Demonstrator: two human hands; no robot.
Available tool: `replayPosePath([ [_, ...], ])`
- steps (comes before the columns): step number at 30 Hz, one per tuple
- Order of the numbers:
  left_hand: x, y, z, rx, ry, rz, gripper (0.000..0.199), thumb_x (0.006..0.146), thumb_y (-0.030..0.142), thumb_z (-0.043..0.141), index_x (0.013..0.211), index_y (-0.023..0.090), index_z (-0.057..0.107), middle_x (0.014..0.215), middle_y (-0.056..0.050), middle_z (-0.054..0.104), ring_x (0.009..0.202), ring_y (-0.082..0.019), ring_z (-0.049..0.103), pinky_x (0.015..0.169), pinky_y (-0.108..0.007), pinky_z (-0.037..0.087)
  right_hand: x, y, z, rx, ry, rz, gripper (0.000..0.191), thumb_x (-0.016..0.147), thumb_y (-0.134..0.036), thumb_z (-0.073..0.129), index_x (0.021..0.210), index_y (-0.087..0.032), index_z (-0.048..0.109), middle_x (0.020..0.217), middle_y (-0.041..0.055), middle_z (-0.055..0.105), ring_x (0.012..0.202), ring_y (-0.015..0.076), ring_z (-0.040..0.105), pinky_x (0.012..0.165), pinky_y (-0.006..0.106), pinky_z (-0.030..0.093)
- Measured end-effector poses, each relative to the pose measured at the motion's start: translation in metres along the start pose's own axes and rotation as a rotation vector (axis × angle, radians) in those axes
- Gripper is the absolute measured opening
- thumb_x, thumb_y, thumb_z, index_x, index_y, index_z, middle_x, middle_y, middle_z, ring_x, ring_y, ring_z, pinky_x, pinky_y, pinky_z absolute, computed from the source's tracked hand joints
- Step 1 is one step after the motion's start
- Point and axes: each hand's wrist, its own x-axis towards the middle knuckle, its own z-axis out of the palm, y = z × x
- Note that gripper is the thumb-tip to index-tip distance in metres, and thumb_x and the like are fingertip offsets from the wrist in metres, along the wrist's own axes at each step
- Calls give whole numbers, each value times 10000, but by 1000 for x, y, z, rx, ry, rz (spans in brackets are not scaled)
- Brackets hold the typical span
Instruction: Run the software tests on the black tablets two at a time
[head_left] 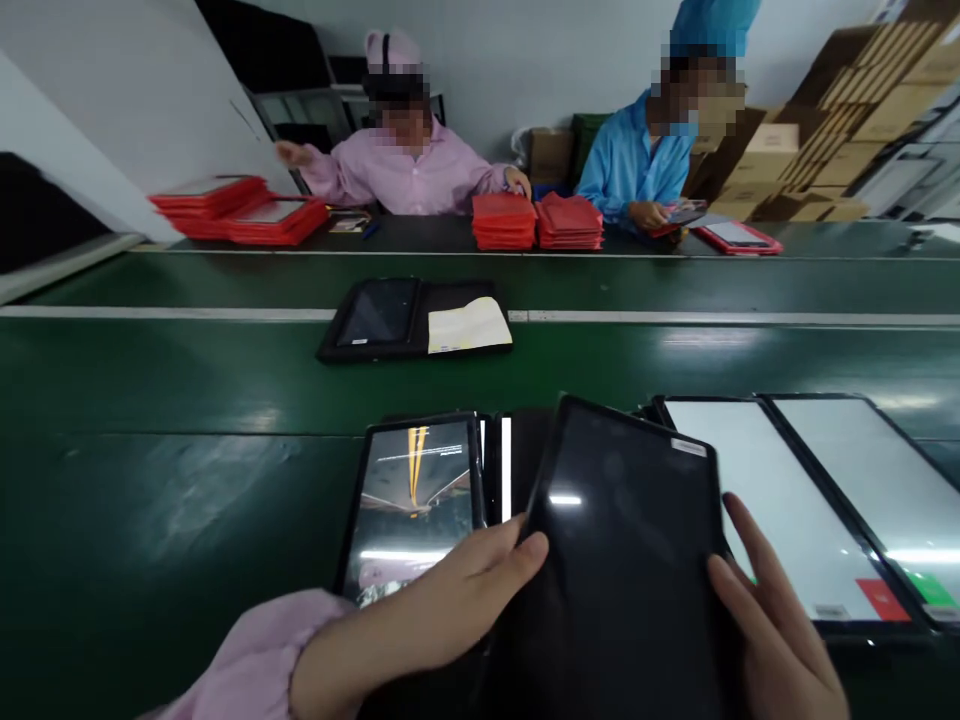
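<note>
A tablet with a dark screen [630,530] is held up in front of me, tilted, with a small white label at its upper right corner. My left hand [480,580] grips its left edge, the thumb lying on the front. At the right edge my right hand [772,620] closes on it, thumb in front and a finger reaching up along the side. Behind and to the left lies another tablet [420,480] whose glossy screen reflects the ceiling. To the right, partly behind my right hand, two panels with white faces [750,480] [862,470] lie side by side.
On the green work surface [150,480] farther off lies a black tray [450,290] with a tablet and a white paper [469,325]. Two co-workers sit opposite, near red stacks [504,222] [277,220]. Cardboard boxes [772,150] stand at the back right.
</note>
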Motion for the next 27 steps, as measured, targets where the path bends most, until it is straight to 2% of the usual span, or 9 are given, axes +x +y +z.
replayPosePath([
  [2,21,9,-6,328,34,56,554,1039,620,437,1299,229,730,1359,-128,752,1265,-323,693,1060,-466,557,0,0,-17,-65,96,-9,830,888,-635,745,1611,-308,499,1223,46,823,1022,327,816,693,362,712],
  [5,67,18,-17,924,198,45,621,1038,436,560,1563,112,493,1617,-217,530,1543,-338,435,1251,-473,352,4,-7,-38,-133,253,-62,867,787,-691,800,1521,-267,616,1237,59,820,1173,343,766,733,332,713],
  [7,96,19,-24,1022,219,-3,701,988,386,659,1575,58,461,1553,-279,561,1510,-407,457,1240,-538,332,6,-14,-47,-144,313,-61,925,658,-723,865,1437,-258,687,1235,70,821,1232,352,737,732,305,708],
  [11,130,16,-35,1026,199,-31,599,912,437,751,1399,102,652,1409,-252,651,1376,-457,571,1134,-569,437,7,-22,-51,-96,341,72,1023,461,-720,937,1357,-266,741,1130,74,845,1118,367,780,703,315,707],
  [14,136,15,-43,993,155,-38,582,864,462,793,1329,122,703,1375,-230,673,1327,-436,618,1080,-516,493,3,-21,-43,-47,298,123,1059,513,-711,920,1444,-266,684,1028,63,855,980,352,809,705,348,708],
  [17,135,19,-54,926,67,-26,566,835,478,805,1284,141,728,1281,-179,739,1189,-361,708,979,-414,554,0,-22,-31,-45,245,105,971,603,-683,897,1459,-280,677,982,40,853,872,304,812,676,322,692],
  [19,134,25,-65,874,18,9,494,865,492,758,1246,178,744,1234,-122,773,1133,-305,734,937,-357,568,1,-26,-25,-45,237,90,903,605,-676,900,1404,-295,723,948,28,850,768,263,794,623,293,669],
  [22,137,32,-85,818,9,79,391,932,483,655,1220,237,750,1261,-61,781,1170,-258,725,993,-331,545,7,-31,-17,-53,197,61,875,583,-660,921,1364,-305,752,901,22,843,659,220,751,570,273,636],
  [27,150,17,-101,828,96,134,275,905,387,675,1092,215,779,1145,-84,794,1110,-299,739,1003,-408,562,28,-22,6,-96,12,-39,825,689,-658,877,1405,-280,724,941,43,836,797,242,774,764,343,668],
])
